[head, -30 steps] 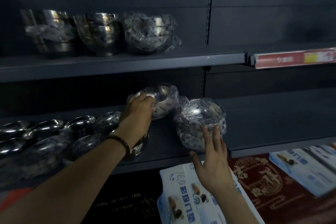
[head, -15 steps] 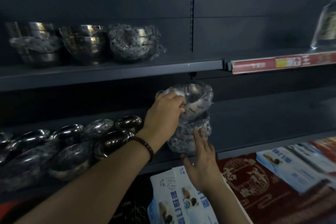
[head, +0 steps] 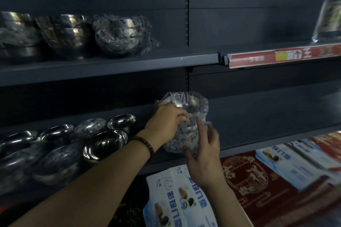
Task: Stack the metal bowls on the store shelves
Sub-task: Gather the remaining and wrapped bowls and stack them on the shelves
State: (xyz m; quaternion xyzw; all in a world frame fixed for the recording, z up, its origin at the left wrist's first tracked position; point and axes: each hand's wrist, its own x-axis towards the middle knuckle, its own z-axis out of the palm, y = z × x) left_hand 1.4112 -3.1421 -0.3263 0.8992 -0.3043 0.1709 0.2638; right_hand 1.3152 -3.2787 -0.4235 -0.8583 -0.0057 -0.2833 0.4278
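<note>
My left hand (head: pixel 166 122) grips the rim of a plastic-wrapped shiny steel bowl (head: pixel 190 103), resting atop a wrapped bowl stack (head: pixel 175 143) on the dark metal lower shelf (head: pixel 267 116). My right hand (head: pixel 204 149) braces the stack, fingers straight. I should centre the bowl, then release slowly.

Wrapped bowl stack (head: pixel 184 138), front edge of lower shelf (head: pixel 267 116): polished metal under crinkled, printed clear plastic film. Loose bowls (head: pixel 103 143), left end: bare, mirror-glossy metal. Shelf surface matt, smooth, dark. Boxes (head: pixel 180 199) below: glossy printed card.
</note>
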